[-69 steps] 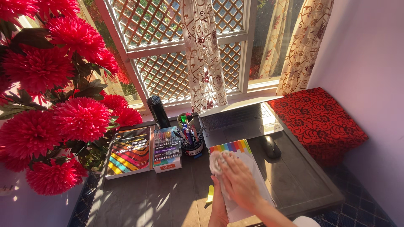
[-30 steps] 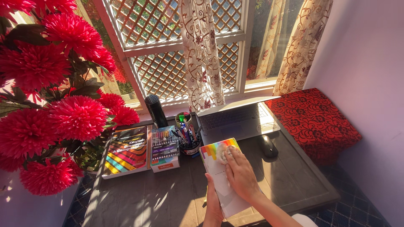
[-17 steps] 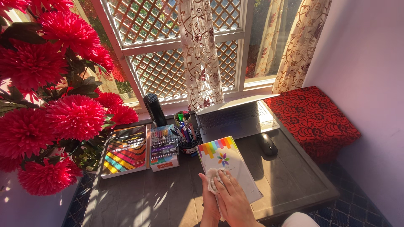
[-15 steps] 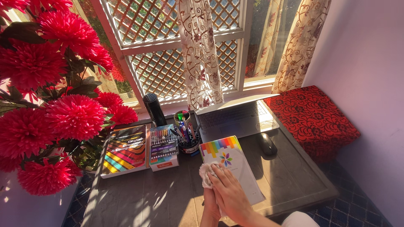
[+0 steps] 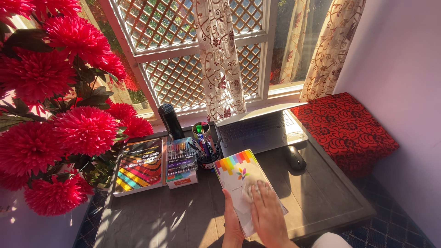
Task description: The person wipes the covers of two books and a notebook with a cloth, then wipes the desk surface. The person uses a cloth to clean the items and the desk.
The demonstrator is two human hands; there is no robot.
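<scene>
Since the frame 0.5 s ago, the right hand (image 5: 268, 215) has slid its small white cloth pad (image 5: 251, 192) from the lower left edge of the white notebook with a rainbow-striped top band (image 5: 240, 177) up toward the middle of the cover, just below the little flower emblem. That hand lies flat, fingers (image 5: 260, 189) spread and pressing the pad down on the cover rather than curled around it. The left hand (image 5: 232, 219) clasps the notebook's left edge, thumb on top, keeping it raised and tilted above the dark grey wooden desk (image 5: 183, 216).

As a judgement, the wiping looks well under way: the cloth has covered the lower cover, while the striped band and the right side are not yet under it in this view.

Further out, a cup crammed with coloured pens (image 5: 205, 151) stands just beyond the notebook, beside a boxed set of markers (image 5: 181, 160) and a striped paperback (image 5: 140, 166). An open silver laptop (image 5: 262, 130) and a black mouse (image 5: 295, 157) sit near the latticed window (image 5: 183, 59); red artificial flowers (image 5: 59, 115) crowd the left.
</scene>
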